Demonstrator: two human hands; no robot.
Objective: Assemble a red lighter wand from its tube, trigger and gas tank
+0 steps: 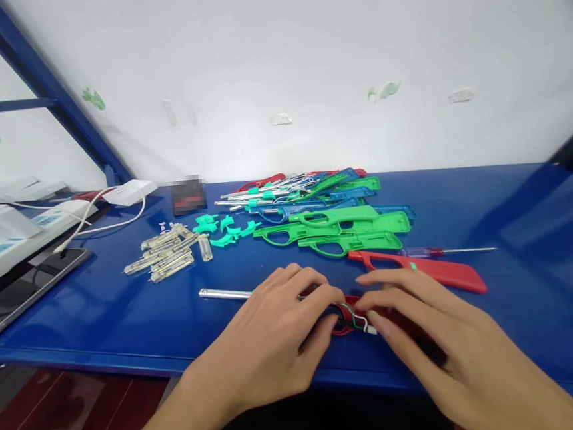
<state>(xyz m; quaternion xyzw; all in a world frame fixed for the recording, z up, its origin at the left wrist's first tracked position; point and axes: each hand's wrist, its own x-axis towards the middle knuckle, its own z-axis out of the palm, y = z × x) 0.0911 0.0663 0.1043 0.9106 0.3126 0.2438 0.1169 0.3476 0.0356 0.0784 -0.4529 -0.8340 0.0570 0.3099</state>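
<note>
Near the table's front edge, a red lighter casing half [353, 300] lies between my hands, mostly hidden under the fingers. A silver metal tube [226, 294] sticks out to the left from beneath my left hand [281, 329], whose fingers and thumb are closed on the casing. Green, white and black wires [356, 318] curve out of it to a small white end piece [371, 330]. My right hand [437, 329] has its fingers curled around the casing's right part, thumb tip beside the white piece. Behind it rests another red lighter casing [442, 273].
A screwdriver [440, 251] lies behind the red casing. Further back are green casing halves [354, 242], a pile of metal tubes [265, 195], teal triggers [225, 230] and clear fuel tanks [170, 255]. Left stand a power strip [42, 230] and a tablet [32, 291].
</note>
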